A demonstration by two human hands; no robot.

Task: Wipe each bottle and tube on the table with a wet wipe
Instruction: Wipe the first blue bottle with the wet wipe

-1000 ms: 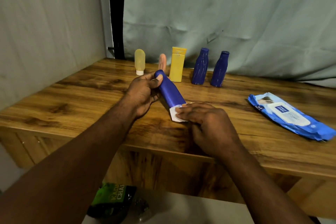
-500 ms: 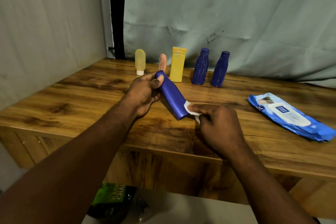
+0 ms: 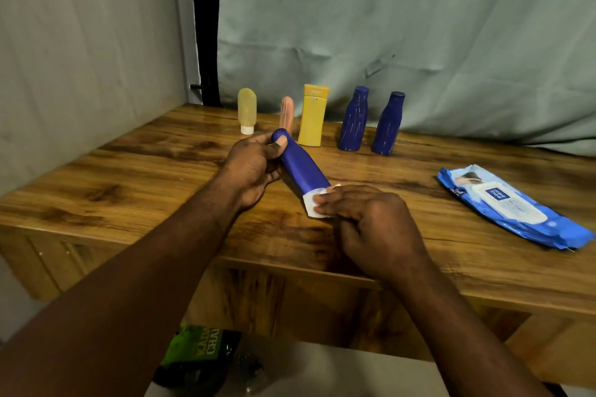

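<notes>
Wooden tabletop (image 3: 106, 177) below, and the left hand (image 3: 254, 167) is gripping the neck end of a dark blue tapered plastic bottle (image 3: 301, 167), tilted low over the wood. A folded white wet wipe (image 3: 314, 203) is covering its base, pinched there by the right hand (image 3: 371, 222). The risk I'm seeing: slick wet plastic, a narrow grip, and a hard rub twisting it loose.

Place: a room in a home, it seems – a plain corner set up for a chore.
Table: wood-grain table (image 3: 129, 203), cupboard-style panels under it.
Backdrop: wrinkled pale green cloth (image 3: 419, 26) hung behind it.
Goods: row of toiletry bottles and tubes (image 3: 312, 116); wet-wipe pack (image 3: 512, 206).
Floor: green printed packet (image 3: 193, 351) – household clutter.
</notes>
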